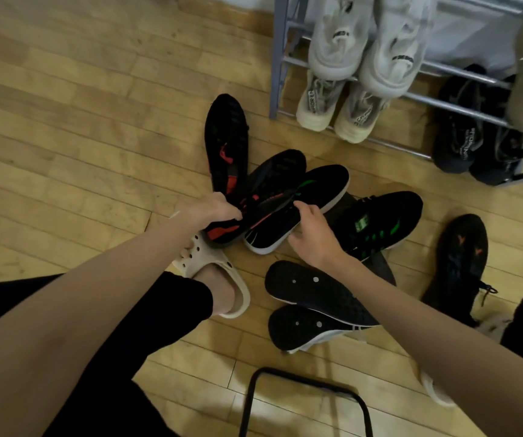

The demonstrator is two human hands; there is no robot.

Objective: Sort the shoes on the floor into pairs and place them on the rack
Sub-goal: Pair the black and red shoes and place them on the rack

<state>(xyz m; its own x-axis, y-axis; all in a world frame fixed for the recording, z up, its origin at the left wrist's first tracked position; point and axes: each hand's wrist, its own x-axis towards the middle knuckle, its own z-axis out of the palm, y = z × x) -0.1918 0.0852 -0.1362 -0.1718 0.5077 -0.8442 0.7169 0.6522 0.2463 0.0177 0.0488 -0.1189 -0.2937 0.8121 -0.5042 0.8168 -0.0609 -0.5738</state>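
Note:
Several black shoes lie in a heap on the wooden floor. My left hand [219,208] grips the heel of a black shoe with red marks [226,143] that lies sole up. My right hand [312,234] holds the edge of a black shoe with a green mark and white sole [314,187]. A second shoe with red marks [277,171] lies between them. Right of my right hand rests a black shoe with green stripes [380,222]. Two black soles with white dots [314,290] lie stacked below. The metal rack [462,110] stands at the upper right.
The rack holds white sneakers [370,42] on an upper bar, cream sneakers [339,108] and black sneakers [474,137] at the bottom. Another black shoe, sole up [462,263], lies far right. My foot in a white clog [213,279] is beside the heap. A black stool frame [304,386] is below.

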